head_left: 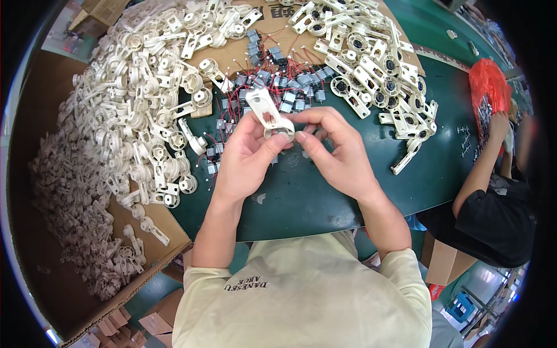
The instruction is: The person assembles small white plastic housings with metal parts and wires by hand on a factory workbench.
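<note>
We note a dark green table [301, 197] bearing a heap of cream plastic brackets [145, 104], small wired motors [278, 87], flattened cardboard [243, 52] and a second bracket pile [377, 64].

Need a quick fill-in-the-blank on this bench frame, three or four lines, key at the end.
1. Both hands, left hand and right hand, hold one ____ plastic bracket.
2. The small motors beyond the hands have ____ wires.
3. The table top is dark ____.
4. The plastic bag at the right is ____.

Missing words: white; red; green; red
</note>
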Available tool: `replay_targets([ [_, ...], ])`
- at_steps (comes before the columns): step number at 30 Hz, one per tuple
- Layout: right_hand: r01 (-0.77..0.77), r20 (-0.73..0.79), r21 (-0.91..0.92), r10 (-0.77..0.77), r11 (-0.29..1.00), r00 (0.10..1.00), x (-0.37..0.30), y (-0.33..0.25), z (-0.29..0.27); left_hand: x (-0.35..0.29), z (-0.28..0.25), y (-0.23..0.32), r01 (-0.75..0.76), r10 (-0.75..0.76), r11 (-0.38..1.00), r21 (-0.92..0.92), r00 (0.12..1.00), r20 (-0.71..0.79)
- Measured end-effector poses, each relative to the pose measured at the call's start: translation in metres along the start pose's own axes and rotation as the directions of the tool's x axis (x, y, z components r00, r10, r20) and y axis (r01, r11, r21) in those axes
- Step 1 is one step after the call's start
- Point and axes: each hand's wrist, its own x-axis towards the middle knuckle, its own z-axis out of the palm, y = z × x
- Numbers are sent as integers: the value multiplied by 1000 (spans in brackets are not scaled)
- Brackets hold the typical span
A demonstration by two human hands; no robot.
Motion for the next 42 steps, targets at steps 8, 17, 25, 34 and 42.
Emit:
replay_targets([
  [8,-111,44,28,110,993,993,-4,7,3,2,1,0,30,-30,999,34,1000,10],
  [17,-341,165,517,299,785,940,0,11,0,-1,6,-16,-99,94,987,127,995,40],
  [25,-348,66,458,360,818,931,2,13,7,0,14,-22,-165,195,917,363,980,-45],
  [34,-433,232,489,365,758,902,3,17,-1,-2,12,-19,-223,250,828,514,968,19],
  [42,-152,35,473,154,868,987,-3,30,14,0,9,-20,-174,196,936,306,980,-41],
])
